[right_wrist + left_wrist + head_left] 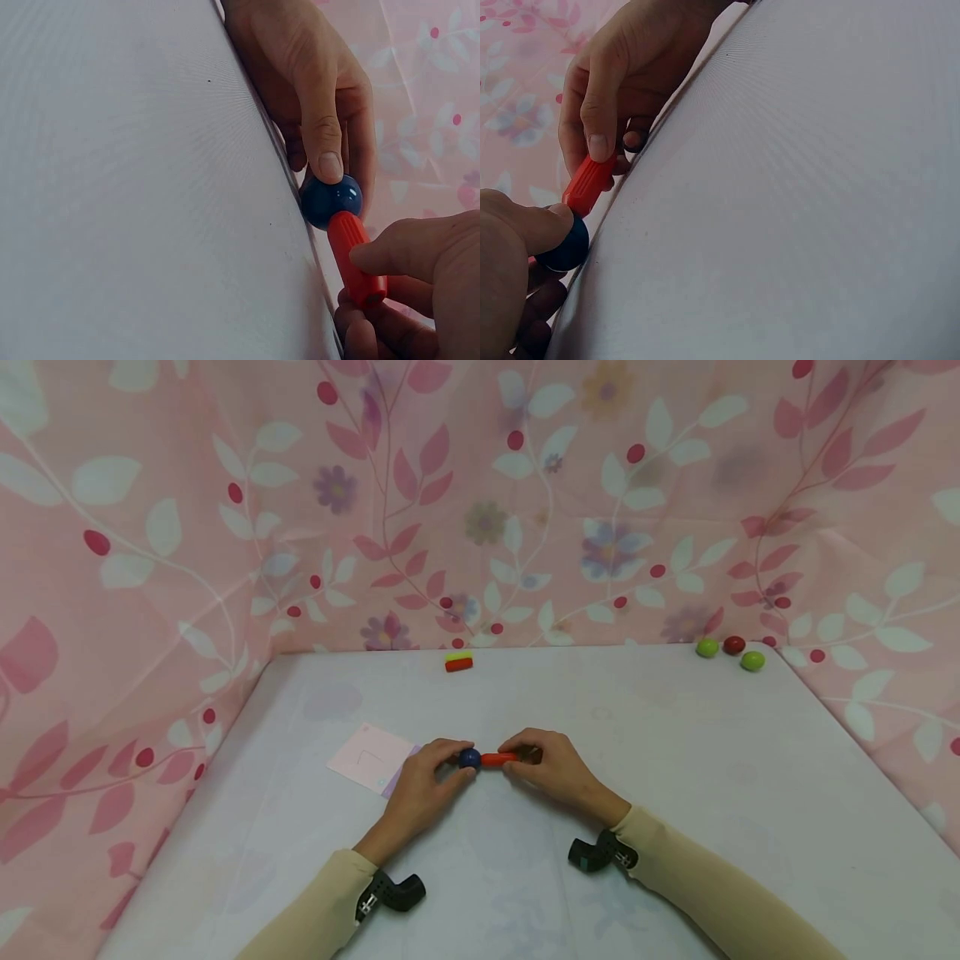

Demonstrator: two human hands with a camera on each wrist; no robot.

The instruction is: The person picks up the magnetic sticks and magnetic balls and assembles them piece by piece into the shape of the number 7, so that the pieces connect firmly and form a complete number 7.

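Observation:
My left hand (426, 783) pinches a glossy dark blue ball (470, 758) between thumb and fingers, low over the table. From the right, my right hand (557, 767) pinches a short red ridged rod (498, 760) by its outer part. The rod's inner end meets the ball, so the two lie in one line. In the right wrist view the blue ball (331, 201) sits at the tip of the red rod (352, 251), whose outer end shows a small dark recess. The left wrist view shows the same rod (589, 186) and ball (568, 246) end to end.
A pale pink card (369, 758) with a purple edge lies left of my left hand. At the back of the table (675, 777) are a red rod (459, 665) and a yellow-green rod (458, 656). Two green balls (752, 661) and a red ball (734, 645) stand at the back right.

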